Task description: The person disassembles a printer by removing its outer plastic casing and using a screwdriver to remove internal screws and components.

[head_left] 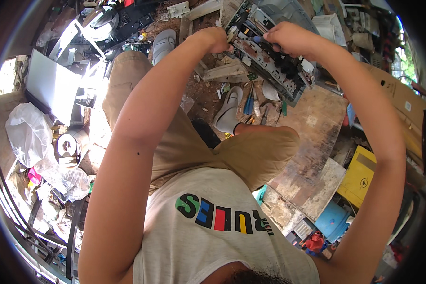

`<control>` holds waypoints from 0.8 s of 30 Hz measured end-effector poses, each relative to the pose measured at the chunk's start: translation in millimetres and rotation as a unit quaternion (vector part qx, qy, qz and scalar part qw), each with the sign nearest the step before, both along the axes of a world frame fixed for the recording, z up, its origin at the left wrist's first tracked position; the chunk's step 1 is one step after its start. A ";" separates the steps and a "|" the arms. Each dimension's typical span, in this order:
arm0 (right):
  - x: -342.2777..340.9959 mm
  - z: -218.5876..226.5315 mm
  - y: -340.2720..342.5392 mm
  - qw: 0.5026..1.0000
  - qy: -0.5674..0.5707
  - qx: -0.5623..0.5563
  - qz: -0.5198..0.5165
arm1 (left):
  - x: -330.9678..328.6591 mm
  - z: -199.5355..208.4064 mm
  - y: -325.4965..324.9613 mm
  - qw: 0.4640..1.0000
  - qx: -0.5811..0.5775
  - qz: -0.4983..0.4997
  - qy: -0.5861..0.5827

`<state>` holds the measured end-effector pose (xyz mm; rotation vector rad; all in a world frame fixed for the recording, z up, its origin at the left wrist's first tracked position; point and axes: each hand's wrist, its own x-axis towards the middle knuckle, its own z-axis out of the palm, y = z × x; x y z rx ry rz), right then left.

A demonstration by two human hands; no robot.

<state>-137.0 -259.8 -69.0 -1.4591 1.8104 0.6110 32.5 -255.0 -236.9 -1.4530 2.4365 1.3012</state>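
Observation:
An opened machine chassis (269,60), grey with dark inner parts and a metal strip full of holes, lies tilted on the floor at the top. My left hand (214,39) is closed at its left edge, fingers curled against the frame beside a small yellowish part. Over the inner parts, my right hand (291,39) is closed round a slim tool (257,39) with a bluish-grey end that points left; it looks like a screwdriver. Its far tip is too small to make out. A wooden frame (227,72) stands beneath the chassis's left side.
Blue-handled pliers (249,103) and other hand tools lie below the chassis, by my sandalled foot (229,109). At right are a wooden board (312,118), a yellow case (358,175), a blue bucket (333,222) and cardboard (395,97). Plastic bags (29,130) and scrap crowd the left.

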 end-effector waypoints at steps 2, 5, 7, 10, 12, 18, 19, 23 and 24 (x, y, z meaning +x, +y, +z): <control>11.4 8.2 5.4 0.994 -0.032 0.015 -0.105 | -2.2 -5.4 0.3 1.000 -0.007 0.009 0.001; 32.2 7.1 6.8 0.987 -0.037 0.011 -0.154 | -6.0 -13.8 0.2 0.999 -0.013 0.032 -0.004; 33.4 1.2 4.9 0.996 -0.013 0.016 -0.084 | -8.1 -18.0 0.9 0.999 -0.013 0.046 -0.007; 28.1 -14.0 -2.3 0.995 0.042 0.012 0.094 | -11.1 -17.4 3.4 0.998 -0.009 0.059 -0.007; 25.0 -19.9 -4.1 0.982 0.076 -0.033 0.172 | -13.1 -13.0 4.0 0.998 -0.003 0.063 -0.006; 34.7 -4.2 17.5 0.835 0.213 -0.118 0.494 | -9.6 -9.7 5.8 0.997 0.019 0.079 -0.005; 29.4 -4.3 14.2 0.780 0.187 -0.137 0.582 | -9.2 -9.6 6.3 0.997 0.016 0.079 -0.006; 13.4 2.0 8.5 0.635 0.099 -0.207 0.738 | -11.2 -14.7 4.1 0.997 -0.007 0.076 -0.005; 15.9 3.0 10.4 0.628 0.080 -0.226 0.740 | -9.4 -19.2 3.7 0.997 -0.013 0.077 -0.005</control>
